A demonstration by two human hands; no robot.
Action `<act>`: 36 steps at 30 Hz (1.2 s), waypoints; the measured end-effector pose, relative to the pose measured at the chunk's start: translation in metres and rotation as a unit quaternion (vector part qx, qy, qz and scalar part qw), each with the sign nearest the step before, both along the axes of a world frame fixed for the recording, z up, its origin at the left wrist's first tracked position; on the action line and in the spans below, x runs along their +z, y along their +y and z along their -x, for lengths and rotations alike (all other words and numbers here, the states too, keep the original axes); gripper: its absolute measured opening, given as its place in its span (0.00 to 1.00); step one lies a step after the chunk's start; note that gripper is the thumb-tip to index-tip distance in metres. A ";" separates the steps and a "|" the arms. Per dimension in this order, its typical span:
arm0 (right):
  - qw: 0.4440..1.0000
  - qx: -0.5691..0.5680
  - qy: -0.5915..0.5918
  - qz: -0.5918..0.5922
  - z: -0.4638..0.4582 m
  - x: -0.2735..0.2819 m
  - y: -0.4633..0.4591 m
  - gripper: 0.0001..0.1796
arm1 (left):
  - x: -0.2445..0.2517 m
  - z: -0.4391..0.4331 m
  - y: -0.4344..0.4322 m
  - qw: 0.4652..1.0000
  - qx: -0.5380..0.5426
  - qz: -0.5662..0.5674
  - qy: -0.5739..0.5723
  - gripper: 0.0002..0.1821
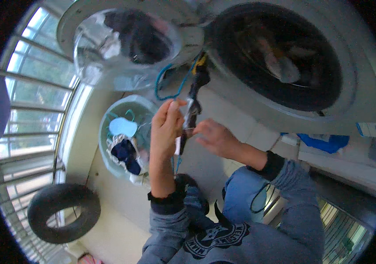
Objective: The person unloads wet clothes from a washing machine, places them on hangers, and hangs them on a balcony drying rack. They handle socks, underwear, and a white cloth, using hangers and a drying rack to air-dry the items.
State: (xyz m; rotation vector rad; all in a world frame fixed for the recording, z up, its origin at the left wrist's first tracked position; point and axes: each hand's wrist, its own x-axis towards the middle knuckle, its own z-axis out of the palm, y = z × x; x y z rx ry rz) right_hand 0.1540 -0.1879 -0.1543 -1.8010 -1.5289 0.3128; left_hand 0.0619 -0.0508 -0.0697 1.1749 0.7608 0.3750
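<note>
My left hand [166,128] is raised in front of me, thumb and fingers pinched together where a blue cord [165,98] meets them. More of that cord shows below the hand. Just right of it, a long, narrow dark item [194,99] with pale patches and a yellow part near its top runs downward; blur hides what it is. My right hand [217,138] has bent fingers at the lower part of this item, and I cannot tell whether they grip it. Behind my left hand stands a pale green plastic tub [103,148] holding laundry, including a navy cloth [125,155] and a light blue piece [123,127].
A front-loading washing machine [356,109] stands ahead, its round glass door [89,43] swung out to the left, with clothes in the drum [287,69]. A black inner tube [62,214] leans by the barred window [36,115]. Blue plastic [323,142] lies under the machine.
</note>
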 end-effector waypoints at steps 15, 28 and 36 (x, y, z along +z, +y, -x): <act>0.908 -0.399 -0.058 -0.112 -0.257 -0.048 0.068 0.17 | 0.004 -0.005 -0.012 0.999 -0.010 -0.037 0.021 0.11; 0.746 -0.333 0.457 -0.352 -0.279 -0.035 0.012 0.18 | 0.001 0.001 -0.004 0.998 -0.032 -0.050 0.009 0.12; 0.545 -0.213 0.722 -0.368 -0.168 0.038 -0.044 0.18 | 0.001 -0.003 -0.004 0.999 -0.028 -0.033 0.011 0.12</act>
